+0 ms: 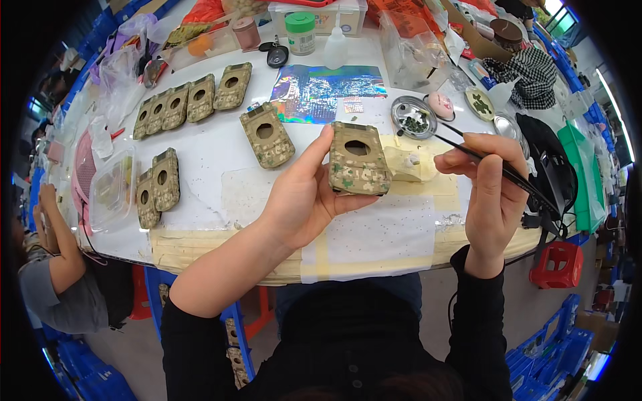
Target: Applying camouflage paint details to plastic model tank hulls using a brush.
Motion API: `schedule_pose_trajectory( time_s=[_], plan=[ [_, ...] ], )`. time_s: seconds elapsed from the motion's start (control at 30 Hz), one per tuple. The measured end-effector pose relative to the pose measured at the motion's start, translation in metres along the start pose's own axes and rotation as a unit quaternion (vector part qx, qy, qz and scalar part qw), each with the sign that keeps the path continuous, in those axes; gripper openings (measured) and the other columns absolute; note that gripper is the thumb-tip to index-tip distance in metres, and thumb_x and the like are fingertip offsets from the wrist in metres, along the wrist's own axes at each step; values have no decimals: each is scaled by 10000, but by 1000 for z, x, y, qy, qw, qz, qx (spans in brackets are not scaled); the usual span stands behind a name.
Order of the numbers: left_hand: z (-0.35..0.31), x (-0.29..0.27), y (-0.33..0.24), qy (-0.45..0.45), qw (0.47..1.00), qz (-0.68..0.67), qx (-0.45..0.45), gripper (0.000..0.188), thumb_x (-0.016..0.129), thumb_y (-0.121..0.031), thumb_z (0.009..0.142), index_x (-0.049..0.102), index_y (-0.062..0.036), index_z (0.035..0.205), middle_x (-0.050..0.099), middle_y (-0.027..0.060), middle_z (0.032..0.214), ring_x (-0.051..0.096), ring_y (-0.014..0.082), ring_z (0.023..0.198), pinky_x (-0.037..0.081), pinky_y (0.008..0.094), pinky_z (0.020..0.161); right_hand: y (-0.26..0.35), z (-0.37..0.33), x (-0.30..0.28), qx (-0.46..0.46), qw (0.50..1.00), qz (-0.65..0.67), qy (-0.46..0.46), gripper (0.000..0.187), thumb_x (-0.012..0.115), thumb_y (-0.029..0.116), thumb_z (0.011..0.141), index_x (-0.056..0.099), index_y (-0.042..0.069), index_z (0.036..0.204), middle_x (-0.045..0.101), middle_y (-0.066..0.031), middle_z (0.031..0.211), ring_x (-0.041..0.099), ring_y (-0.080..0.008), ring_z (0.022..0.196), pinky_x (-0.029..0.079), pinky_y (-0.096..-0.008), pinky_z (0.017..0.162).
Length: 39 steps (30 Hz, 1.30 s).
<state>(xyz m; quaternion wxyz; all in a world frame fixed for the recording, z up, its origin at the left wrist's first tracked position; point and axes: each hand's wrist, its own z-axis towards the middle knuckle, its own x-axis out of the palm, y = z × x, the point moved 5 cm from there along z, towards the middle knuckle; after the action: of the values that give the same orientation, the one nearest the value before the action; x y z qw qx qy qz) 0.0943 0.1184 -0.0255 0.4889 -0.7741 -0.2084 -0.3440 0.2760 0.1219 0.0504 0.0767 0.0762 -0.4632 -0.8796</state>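
My left hand (pixel 297 194) is wrapped around a camouflage-patterned plastic shell (pixel 358 172), like a toy tank hull, with a round hole in its top. Between the fingers of my right hand (pixel 491 200) are black tweezers (pixel 518 177), their tips pointing left, near a round metal dish (pixel 400 112) of small dark green pieces (pixel 416 125). Behind the held shell sits a cream-coloured block (pixel 409 164), partly hidden. A similar camouflage shell (pixel 277 146) lies left of my left hand, beside a shiny holographic sheet (pixel 304 100).
More shells stand in a row (pixel 200 97) at the far left, with a pair (pixel 167 180) nearer. A green-lidded jar (pixel 299 37), white squeeze bottle (pixel 336 50) and clear containers line the back. On the right are a black bag (pixel 545 147) and green tray (pixel 582 174). Another person's arm (pixel 63 234) shows at left.
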Motion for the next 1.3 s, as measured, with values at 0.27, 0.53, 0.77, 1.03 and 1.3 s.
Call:
schedule_pose_trajectory(
  time_s=[0.27, 0.53, 0.77, 1.03, 1.3],
  plan=[
    [1, 0, -1, -1, 1000, -11, 3, 557, 293, -415, 971, 395, 55, 1252, 571, 236, 1097, 625, 303, 962, 591, 313, 710, -9, -6, -9, -61, 934, -353, -14, 62, 602, -4, 812, 594, 9, 872, 525, -78, 792, 515, -194, 733, 413, -297, 624],
    [2, -3, 0, -11, 1000, -15, 1, 550, 287, -406, 974, 395, 57, 1251, 570, 232, 1104, 621, 311, 970, 590, 325, 721, -16, -8, 9, -109, 881, -459, 27, 205, 736, 56, 656, 631, 44, 831, 542, -86, 735, 531, -265, 783, 438, -344, 655],
    [1, -1, -1, 8, 1000, -25, -1, 547, 280, -401, 975, 392, 59, 1248, 567, 238, 1101, 622, 311, 966, 594, 321, 713, -18, -5, 9, -112, 886, -449, 20, 162, 730, 34, 658, 621, 40, 777, 553, -84, 730, 535, -263, 775, 436, -339, 648],
    [-3, 4, 0, 46, 998, -35, -16, 545, 272, -405, 974, 394, 45, 1256, 561, 240, 1087, 624, 307, 946, 591, 318, 713, 22, -3, 7, -92, 965, -242, -42, 132, 653, -19, 782, 594, -16, 900, 576, -72, 787, 532, -130, 734, 410, -230, 672],
    [-4, 9, 2, 71, 996, -25, -45, 544, 261, -421, 973, 430, 15, 1252, 567, 195, 1067, 618, 276, 901, 561, 306, 717, 0, 4, 31, -29, 998, -51, 6, 79, 541, 54, 901, 509, -10, 936, 569, -68, 834, 512, -85, 717, 416, -204, 679]
  ],
)
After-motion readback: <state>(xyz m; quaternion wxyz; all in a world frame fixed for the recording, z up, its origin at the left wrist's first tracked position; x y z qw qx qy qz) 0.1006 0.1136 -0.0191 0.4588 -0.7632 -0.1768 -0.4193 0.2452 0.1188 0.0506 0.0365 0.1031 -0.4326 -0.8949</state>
